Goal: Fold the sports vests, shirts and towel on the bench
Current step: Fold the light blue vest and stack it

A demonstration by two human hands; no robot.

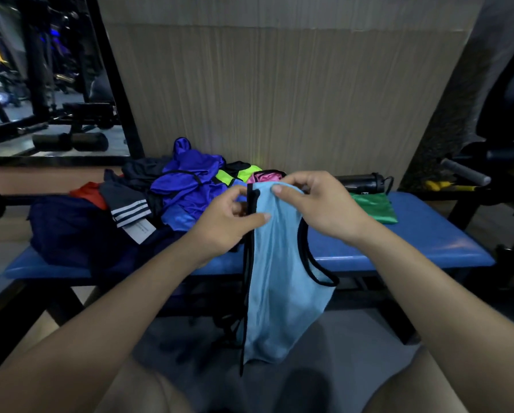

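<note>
A light blue sports vest (279, 287) with black trim hangs in front of the blue bench (413, 234), held up by both hands. My left hand (229, 222) pinches its left edge near the top. My right hand (318, 204) grips its top edge. On the left half of the bench lies a heap of clothes: royal blue vests (190, 186), a neon yellow vest (238, 174), a pink vest (264, 176), a dark shirt with white stripes (127, 204), a red garment (89, 192) and a navy garment (68, 231). A folded green vest (375, 207) lies on the right.
A black bottle (360, 181) lies at the back of the bench by the ribbed wall panel (279, 93). A mirror (41, 79) at the left shows gym gear. Dark gym equipment (488, 174) stands at the right. My knees are at the bottom edge.
</note>
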